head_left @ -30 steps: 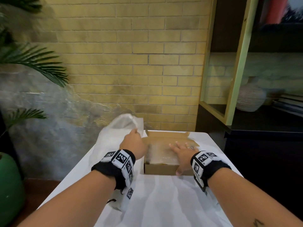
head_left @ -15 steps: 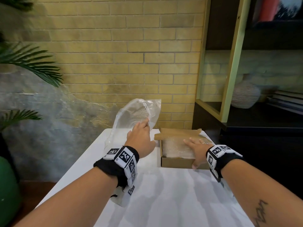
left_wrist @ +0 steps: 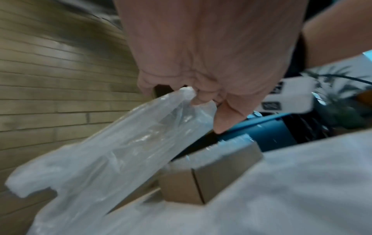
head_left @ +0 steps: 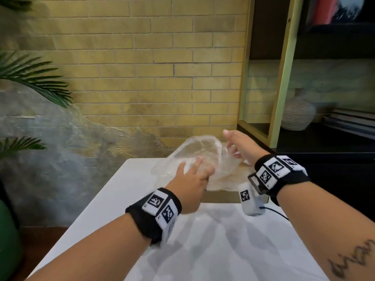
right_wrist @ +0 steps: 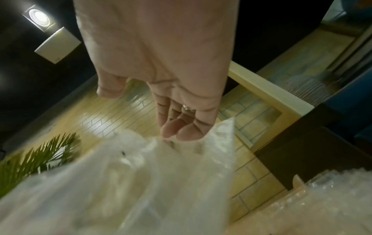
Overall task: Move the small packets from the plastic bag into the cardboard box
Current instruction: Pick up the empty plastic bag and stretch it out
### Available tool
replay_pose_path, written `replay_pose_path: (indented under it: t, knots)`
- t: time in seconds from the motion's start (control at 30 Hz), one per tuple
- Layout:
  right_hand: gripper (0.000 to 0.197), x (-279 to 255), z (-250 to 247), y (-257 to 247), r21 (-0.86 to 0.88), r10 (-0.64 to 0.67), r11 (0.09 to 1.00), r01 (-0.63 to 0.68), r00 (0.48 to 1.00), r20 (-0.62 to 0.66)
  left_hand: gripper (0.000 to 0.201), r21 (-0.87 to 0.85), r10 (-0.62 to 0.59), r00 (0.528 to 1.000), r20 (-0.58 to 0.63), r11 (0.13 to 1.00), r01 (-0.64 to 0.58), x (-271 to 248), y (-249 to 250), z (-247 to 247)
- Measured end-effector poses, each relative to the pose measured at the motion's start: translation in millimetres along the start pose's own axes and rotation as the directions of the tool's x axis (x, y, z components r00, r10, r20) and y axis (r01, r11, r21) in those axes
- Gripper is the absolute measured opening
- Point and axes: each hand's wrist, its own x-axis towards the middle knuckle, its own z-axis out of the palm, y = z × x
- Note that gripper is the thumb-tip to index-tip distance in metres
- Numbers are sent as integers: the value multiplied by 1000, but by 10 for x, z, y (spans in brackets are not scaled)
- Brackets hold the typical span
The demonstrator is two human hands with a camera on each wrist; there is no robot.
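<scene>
Plastic bag hung over the cardboard box at 12 o'clock on the bench, pinched by the left grip; the right grip, loosely open, touched its edge at 1 o'clock.

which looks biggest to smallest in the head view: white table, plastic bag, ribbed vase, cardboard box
1. white table
2. plastic bag
3. ribbed vase and cardboard box: not ranked. Only the box's front wall shows below the bag, and the vase stands farther back, so their apparent sizes mislead.
</scene>
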Motion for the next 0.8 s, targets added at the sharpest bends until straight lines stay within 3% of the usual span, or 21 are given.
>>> replay_pose_path:
  t: [0.07, 0.13, 0.23, 0.3, 0.37, 0.4, 0.47, 0.57, 0.63, 0.73, 0.8]
  knots:
    - [34, -38, 81, 10, -158, 57, 986, -42, 994, 90, 62, 60, 111, 993, 46, 992, -114, -62, 138, 109]
    - [26, -98, 159, 86, -434, 143, 900, -44, 970, 196, 60, 10, 145, 985, 93, 989, -147, -124, 227, 223]
    - [19, -208, 244, 187, -603, 261, 792, -95, 945, 195, 52, -190, 111, 984, 140, 978, -83, -192, 217, 286]
    - [12, -245, 251, 224, -590, 268, 797, -130, 952, 151, 43, -429, 61, 997, 51, 903, -33, -195, 147, 265]
    - [10, -271, 234, 234, -494, 202, 862, -118, 972, 122, 28, -699, -124, 989, -85, 714, 29, -185, 54, 214]
    - [13, -286, 222, 231, -406, 154, 908, -103, 983, 94, 21, -767, -244, 961, -128, 639, 60, -171, -10, 190]
    - [15, -345, 193, 198, -168, 64, 984, -59, 998, 23, 19, -825, -479, 861, -172, 547, 139, -128, -177, 185]
    - [14, -450, 148, 145, 137, -42, 990, 41, 999, 3, 48, -875, -750, 660, -54, 354, 330, -108, -429, 234]
    - [17, -509, 111, 121, 287, -81, 955, 69, 996, 32, 66, -915, -805, 585, 103, 154, 374, -132, -532, 259]
    - [19, -574, 54, 91, 410, -108, 908, 82, 993, 40, 68, -965, -747, 618, 244, -127, 228, -124, -606, 246]
    - [20, -602, 29, 83, 409, -113, 907, 98, 993, 14, 42, -973, -722, 653, 229, -179, 142, -119, -632, 218]
